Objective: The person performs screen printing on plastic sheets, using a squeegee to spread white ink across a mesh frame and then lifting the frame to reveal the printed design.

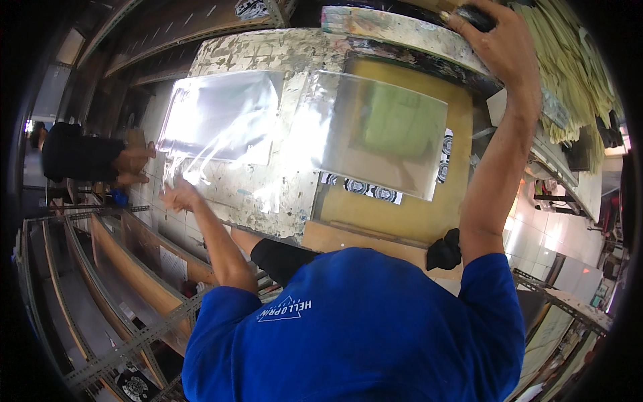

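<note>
While left hand (179,195) touches, film (221,117) just beyond.

Paint-flaked worktable (228,50), slotted-metal shelving (100,348)

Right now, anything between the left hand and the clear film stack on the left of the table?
Nothing visible. The left hand is already at the near corner of the stack of clear film sheets on the paint-caked table, apparently touching its loose edge. The right hand grips the raised printing screen frame.
</note>
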Motion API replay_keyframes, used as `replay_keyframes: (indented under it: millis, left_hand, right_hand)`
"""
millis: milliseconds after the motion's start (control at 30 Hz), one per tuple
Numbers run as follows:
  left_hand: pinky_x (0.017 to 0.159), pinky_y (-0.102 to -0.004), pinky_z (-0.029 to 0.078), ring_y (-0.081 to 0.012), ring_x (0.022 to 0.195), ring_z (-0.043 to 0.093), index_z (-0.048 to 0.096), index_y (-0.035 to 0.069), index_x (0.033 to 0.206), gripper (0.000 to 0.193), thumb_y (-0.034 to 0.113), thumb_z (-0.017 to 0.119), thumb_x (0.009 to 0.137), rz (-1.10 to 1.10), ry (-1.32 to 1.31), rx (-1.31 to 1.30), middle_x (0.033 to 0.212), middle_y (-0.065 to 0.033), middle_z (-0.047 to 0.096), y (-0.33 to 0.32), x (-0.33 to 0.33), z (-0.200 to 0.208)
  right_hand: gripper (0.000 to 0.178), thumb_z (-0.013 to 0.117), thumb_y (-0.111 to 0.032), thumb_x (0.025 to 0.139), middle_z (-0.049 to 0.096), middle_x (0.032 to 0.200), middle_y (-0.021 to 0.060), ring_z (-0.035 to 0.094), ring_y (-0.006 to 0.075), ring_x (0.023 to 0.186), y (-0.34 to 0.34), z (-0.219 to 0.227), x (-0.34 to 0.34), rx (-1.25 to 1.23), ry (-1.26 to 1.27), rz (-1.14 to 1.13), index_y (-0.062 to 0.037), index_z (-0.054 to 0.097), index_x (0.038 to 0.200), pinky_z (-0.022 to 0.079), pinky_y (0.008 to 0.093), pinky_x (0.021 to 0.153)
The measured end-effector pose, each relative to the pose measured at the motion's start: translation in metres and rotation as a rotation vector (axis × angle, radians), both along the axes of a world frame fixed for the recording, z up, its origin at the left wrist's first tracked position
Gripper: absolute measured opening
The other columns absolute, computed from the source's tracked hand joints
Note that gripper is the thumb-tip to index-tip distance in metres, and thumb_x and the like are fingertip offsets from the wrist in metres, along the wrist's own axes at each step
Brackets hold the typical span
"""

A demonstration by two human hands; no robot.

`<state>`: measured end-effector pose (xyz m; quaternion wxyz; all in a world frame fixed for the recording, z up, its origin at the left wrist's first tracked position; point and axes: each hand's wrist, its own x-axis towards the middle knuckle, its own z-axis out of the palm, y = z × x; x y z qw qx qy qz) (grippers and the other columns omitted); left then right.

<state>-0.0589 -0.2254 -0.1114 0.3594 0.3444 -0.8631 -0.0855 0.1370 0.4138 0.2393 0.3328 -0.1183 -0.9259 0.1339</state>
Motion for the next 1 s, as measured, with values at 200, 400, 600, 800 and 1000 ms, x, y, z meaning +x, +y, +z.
replay_keyframes:
  millis: [200,400,600,800,1000]
  left_hand:
    - [0.089,-0.0293,0.052,-0.0191,0.106,0.065,0.057,-0.002,0.142,0.051,0.009,0.073,0.095,-1.073,0.158,0.9,0.126,-0.0127,0.067,0.272,0.068,0.075]
    - [0.09,-0.0338,0.052,-0.0194,0.104,0.063,0.013,-0.001,0.163,0.113,-0.004,0.083,0.075,-1.666,-0.003,1.616,0.127,-0.0145,0.062,0.378,0.158,0.105]
    - [0.105,-0.0378,0.049,-0.0239,0.122,0.06,0.034,-0.008,0.156,0.106,-0.006,0.089,0.066,-1.46,-0.291,1.544,0.142,-0.0164,0.058,0.365,0.195,0.072]
    - [0.109,-0.0432,0.042,-0.0321,0.128,0.053,0.061,0.001,0.14,0.091,0.023,0.097,0.059,-1.55,-0.182,0.624,0.143,-0.0163,0.057,0.333,0.207,-0.015]
    - [0.106,-0.052,0.037,-0.0383,0.126,0.048,0.073,0.001,0.115,0.077,0.038,0.096,0.052,-1.465,-0.205,0.335,0.143,-0.018,0.054,0.331,0.209,-0.029]
  right_hand:
    - [0.039,0.085,-0.039,0.078,0.076,0.085,0.0155,0.074,0.0297,0.078,0.02,-0.045,0.019,-0.013,-0.062,-0.029,-0.0076,0.077,0.101,0.056,0.0372,0.071]
    - [0.033,0.089,-0.026,0.075,0.075,0.085,0.0107,0.073,0.0273,0.077,-0.023,-0.11,0.066,0.138,0.029,-0.007,-0.0076,0.076,0.098,0.055,0.0359,0.071]
    - [0.035,0.087,-0.029,0.074,0.074,0.088,0.0117,0.068,0.0296,0.079,-0.054,-0.172,0.1,-0.12,-0.031,0.04,-0.0092,0.076,0.101,0.049,0.0406,0.072]
    - [0.043,0.083,-0.029,0.079,0.075,0.091,0.0158,0.071,0.0336,0.088,-0.042,-0.264,0.103,-0.63,-0.383,0.064,-0.0132,0.075,0.117,0.052,0.042,0.082]
    - [0.077,0.086,-0.021,0.072,0.063,0.116,0.0145,0.056,0.0321,0.113,-0.056,-0.293,0.105,-0.084,-0.662,-0.004,-0.0272,0.057,0.143,0.036,0.0484,0.093]
